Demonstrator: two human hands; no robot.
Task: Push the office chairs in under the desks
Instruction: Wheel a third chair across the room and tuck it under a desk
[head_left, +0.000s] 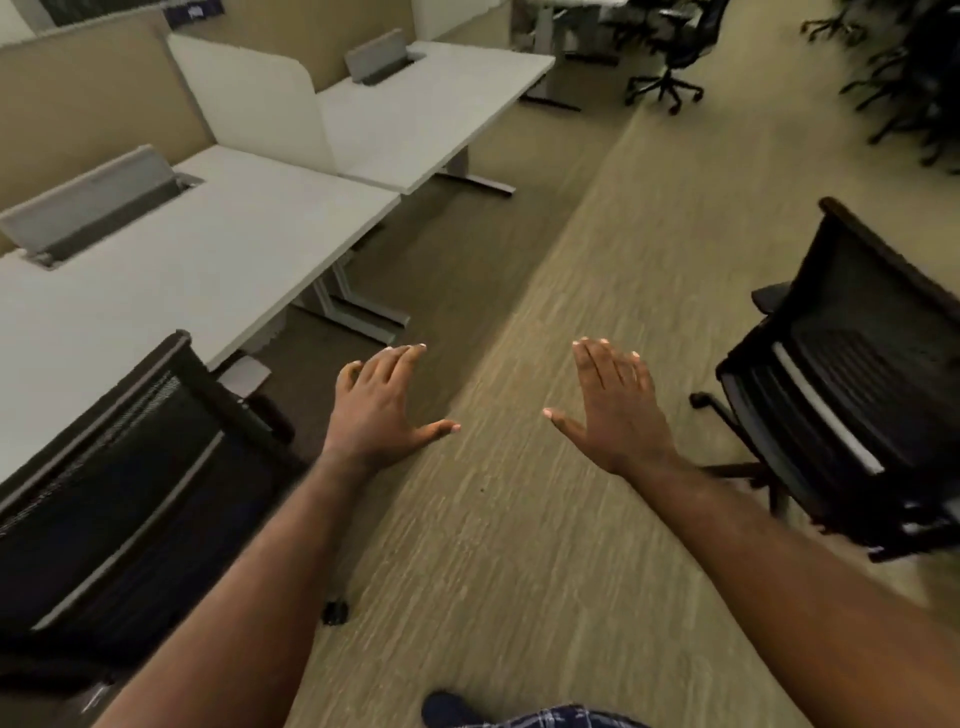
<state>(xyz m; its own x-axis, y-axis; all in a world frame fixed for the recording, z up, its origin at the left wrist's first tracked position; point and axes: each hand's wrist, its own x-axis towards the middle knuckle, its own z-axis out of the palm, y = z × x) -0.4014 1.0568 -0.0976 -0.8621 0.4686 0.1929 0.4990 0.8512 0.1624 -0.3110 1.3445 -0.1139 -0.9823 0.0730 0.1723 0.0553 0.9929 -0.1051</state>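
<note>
Your left hand (382, 410) & right hand (615, 410) out front, palms down, fingers spread (holding nothing), black mesh-backed office chair (130, 499) at left w/ white rectangular desk (171, 270), second black mesh chair (857, 384) at right

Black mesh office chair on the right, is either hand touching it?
No, both the left hand and right hand hover open, clear of the black mesh office chair.
</note>
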